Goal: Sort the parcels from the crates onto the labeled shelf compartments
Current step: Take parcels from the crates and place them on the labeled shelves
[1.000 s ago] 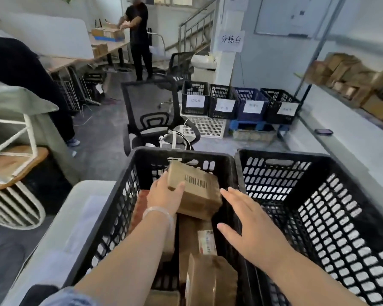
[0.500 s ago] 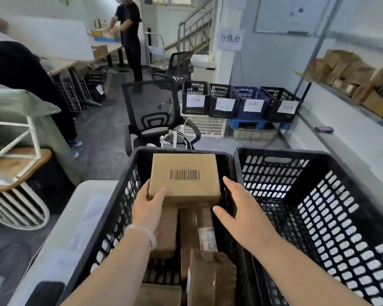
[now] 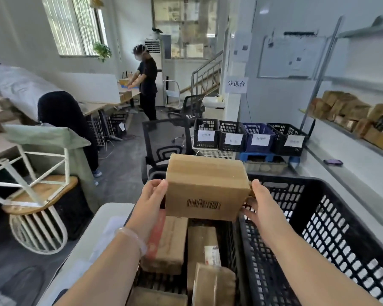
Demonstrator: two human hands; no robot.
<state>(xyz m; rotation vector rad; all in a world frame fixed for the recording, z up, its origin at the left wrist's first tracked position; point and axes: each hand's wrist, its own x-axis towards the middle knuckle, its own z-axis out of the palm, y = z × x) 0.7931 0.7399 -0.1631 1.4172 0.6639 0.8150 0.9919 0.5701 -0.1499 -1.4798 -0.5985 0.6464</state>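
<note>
While held up, parcel (image 3: pixel 206 186) sits btwn L hand (image 3: pixel 149 199) & R hand (image 3: pixel 260 206).

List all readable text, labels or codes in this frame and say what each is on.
"分拣台": white paper sign on the wall.
"已完成", faint: label on the leftmost black floor crate.
Barcode, no legible digits: brown cardboard parcel held by left hand and right hand.
Other crate labels and sticker: too blurred.

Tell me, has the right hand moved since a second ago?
Yes. The right hand has moved from hovering open over the left crate to gripping the right side of the raised barcoded parcel, which the left hand also holds.
</note>
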